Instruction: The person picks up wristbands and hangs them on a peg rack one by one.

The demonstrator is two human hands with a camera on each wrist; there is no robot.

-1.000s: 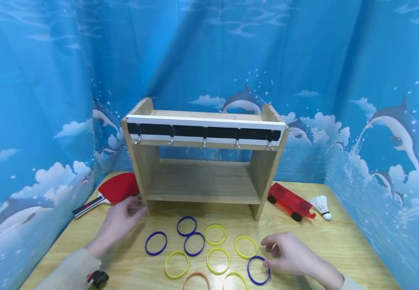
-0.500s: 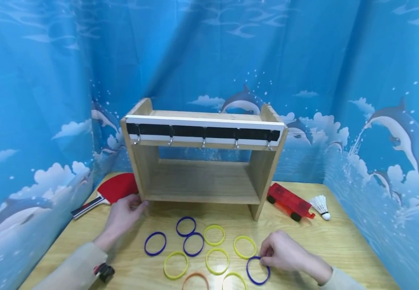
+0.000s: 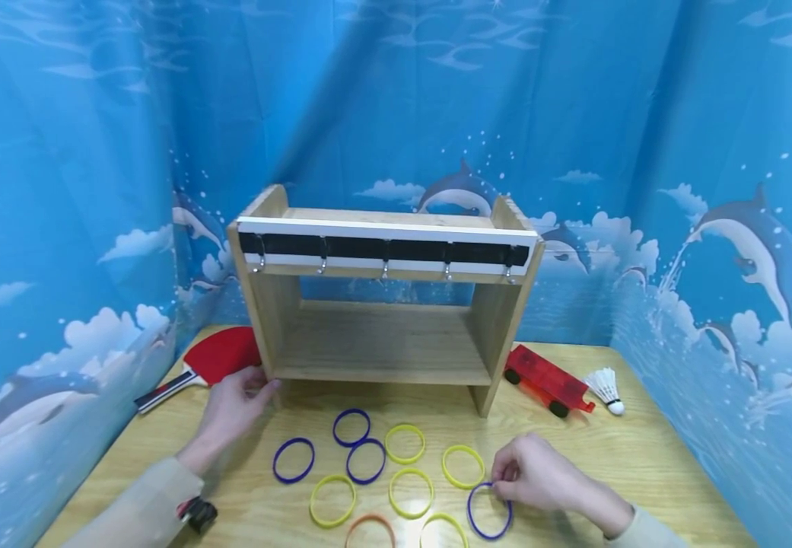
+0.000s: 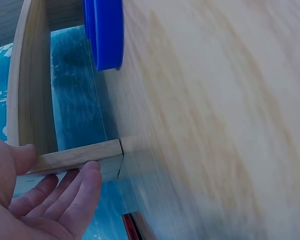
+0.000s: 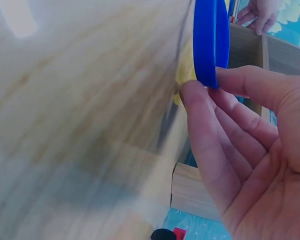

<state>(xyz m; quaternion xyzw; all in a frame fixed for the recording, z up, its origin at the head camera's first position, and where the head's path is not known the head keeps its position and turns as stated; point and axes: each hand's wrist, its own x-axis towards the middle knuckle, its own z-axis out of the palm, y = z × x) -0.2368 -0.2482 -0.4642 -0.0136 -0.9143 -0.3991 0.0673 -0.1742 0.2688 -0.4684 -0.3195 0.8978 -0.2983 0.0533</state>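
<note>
My right hand pinches the rim of a blue silicone wristband between thumb and fingertips at the table's front right. Seen from the right wrist, the blue band stands on edge at the fingertips, its far part cut off by the frame. My left hand grips the lower left side panel of a wooden shelf, thumb on the inner side and fingers on the outer, as the left wrist view shows. Along the shelf's front top runs a black-and-white strip with several metal hooks, nothing hanging from them.
Several yellow wristbands, more blue wristbands and an orange wristband lie before the shelf. A red table tennis bat is at left; a red toy cart and a shuttlecock are at right.
My right hand has closed its fingertips on the blue wristband, whose near-hand edge has shifted slightly. My left hand has moved a little to the shelf's side panel and stays there.
</note>
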